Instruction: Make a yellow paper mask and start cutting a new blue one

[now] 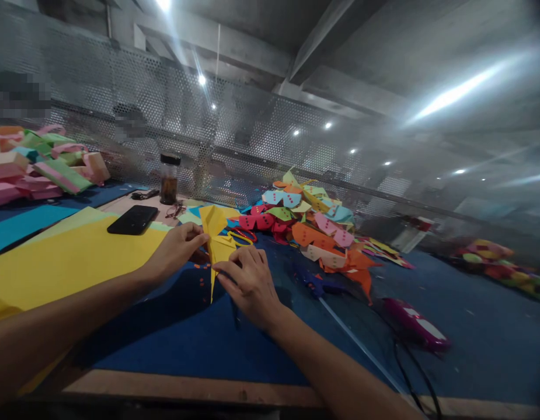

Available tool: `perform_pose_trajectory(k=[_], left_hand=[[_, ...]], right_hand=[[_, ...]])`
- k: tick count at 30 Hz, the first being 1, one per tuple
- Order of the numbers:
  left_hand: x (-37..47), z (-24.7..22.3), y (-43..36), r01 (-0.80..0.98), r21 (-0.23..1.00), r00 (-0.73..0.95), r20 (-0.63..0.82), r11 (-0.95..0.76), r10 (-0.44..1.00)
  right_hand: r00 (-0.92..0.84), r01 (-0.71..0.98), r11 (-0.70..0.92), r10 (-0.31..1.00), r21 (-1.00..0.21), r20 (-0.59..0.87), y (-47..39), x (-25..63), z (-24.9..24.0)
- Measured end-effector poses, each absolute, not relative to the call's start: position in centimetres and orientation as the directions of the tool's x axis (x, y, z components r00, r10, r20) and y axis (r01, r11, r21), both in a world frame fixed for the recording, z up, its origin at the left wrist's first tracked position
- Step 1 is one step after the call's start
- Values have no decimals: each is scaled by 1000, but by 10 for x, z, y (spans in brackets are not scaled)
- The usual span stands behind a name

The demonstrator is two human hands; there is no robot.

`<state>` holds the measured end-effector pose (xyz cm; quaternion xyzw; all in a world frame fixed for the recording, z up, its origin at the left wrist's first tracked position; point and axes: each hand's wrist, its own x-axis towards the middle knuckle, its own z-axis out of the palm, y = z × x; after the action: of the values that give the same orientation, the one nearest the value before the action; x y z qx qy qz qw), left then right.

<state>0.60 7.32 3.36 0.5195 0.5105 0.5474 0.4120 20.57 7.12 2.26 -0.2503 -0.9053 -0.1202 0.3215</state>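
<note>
Above the table [186,350], left of frame centre, the right hand [252,283] and left hand [180,245] both pinch the yellow paper [221,251] between them. Its long axis runs top to bottom in frame; the left grips its left edge, the right lower down.

Folded yellow paper [221,248] in both hands [250,280], above blue tabletop [195,350]
</note>
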Motion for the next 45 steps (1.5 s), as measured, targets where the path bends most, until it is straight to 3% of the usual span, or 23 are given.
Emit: perform_pose_trajectory(k=[16,25,34,45], left_hand=[[9,38,70,99,989,-113,123,-112,986],[9,38,69,107,988,-103,120,-109,987],[4,23,78,61,980,-25,189,-187,982],[5,22,79,19,982,-10,187,-187,982]], right_hand=[[-747,481,857,292,183,597,73,208,25],[-711,498,858,320,126,627,75,207,22],[-615,589,808,440,10,655,72,203,22],[-560,644,765,472,0,681,71,202,21]])
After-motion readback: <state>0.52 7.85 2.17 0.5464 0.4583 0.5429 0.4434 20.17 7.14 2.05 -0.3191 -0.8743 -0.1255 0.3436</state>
